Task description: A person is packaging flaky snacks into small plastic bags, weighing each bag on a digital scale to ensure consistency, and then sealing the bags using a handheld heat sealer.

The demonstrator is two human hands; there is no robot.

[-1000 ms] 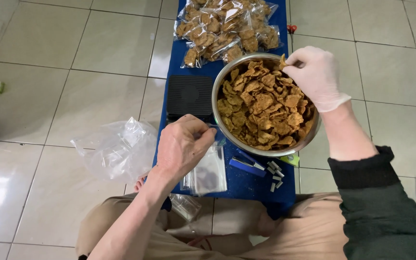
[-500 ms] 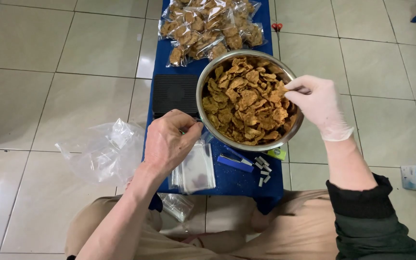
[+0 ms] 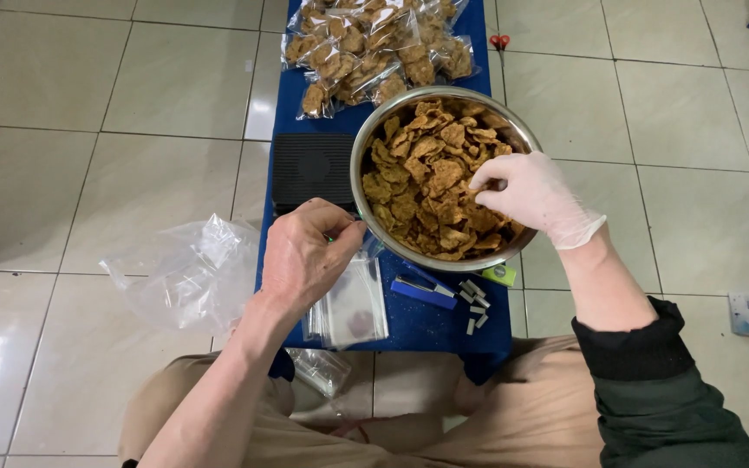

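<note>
Head view shows the fried chips (image 3: pixel 431 178) heaped in the round steel bowl (image 3: pixel 366 204), which stands on the blue table (image 3: pixel 426 325) straight ahead of my knees. My right hand (image 3: pixel 526 195), in its thin white glove, is now down among the chips, fingertips (image 3: pixel 483 184) pinched together on a few pieces near the middle of the heap; a second ago that hand rested on the bowl's far rim, and half a second ago on its right edge, so it has come off the rim and into the food. I judge that the scooping of a portion has begun.

My left hand (image 3: pixel 305 256) is bare and curled loosely closed just beside the bowl's near-left rim, above the stack of small clear bags (image 3: pixel 348 308). It seems to pinch the mouth of one bag, though I cannot tell for certain what lies between its fingers. It has barely moved, only crept closer to the bowl.

Farther out lie a blue stapler (image 3: pixel 422 290) with loose staple strips (image 3: pixel 474 308), a black scale (image 3: pixel 312 169), filled chip packets (image 3: pixel 374 43) at the table's far end, and a crumpled clear plastic bag (image 3: pixel 188 269) on the tiled floor (image 3: pixel 88 130).
</note>
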